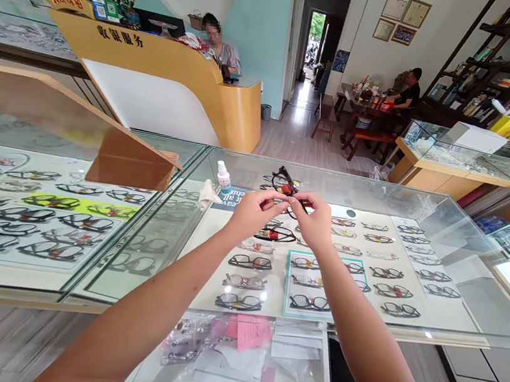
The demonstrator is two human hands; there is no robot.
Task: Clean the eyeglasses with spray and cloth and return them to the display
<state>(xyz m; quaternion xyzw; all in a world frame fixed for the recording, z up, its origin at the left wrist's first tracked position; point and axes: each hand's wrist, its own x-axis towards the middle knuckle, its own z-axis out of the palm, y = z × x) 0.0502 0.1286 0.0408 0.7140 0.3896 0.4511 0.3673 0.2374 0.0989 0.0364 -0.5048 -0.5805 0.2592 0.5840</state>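
Both my hands meet above the glass display case (207,260), holding a pair of black-framed eyeglasses (284,177) with a red label on a lens. My left hand (259,212) pinches the frame from the left, thumb and fingertips together. On the other side, my right hand (315,218) has its fingers closed round the glasses near a temple. Parts of the frame are hidden behind my fingers. Just left of my hands stand a white spray bottle (223,179) with a blue label and a crumpled white cloth (209,195). Another black pair of glasses (272,234) shows below my hands.
Rows of eyeglasses (249,262) fill the case under the glass. An open drawer (326,378) with papers and plastic bags juts out below. A brown slanted board (131,158) stands at left. One person sits behind the counter (242,113); another sits at a wooden table.
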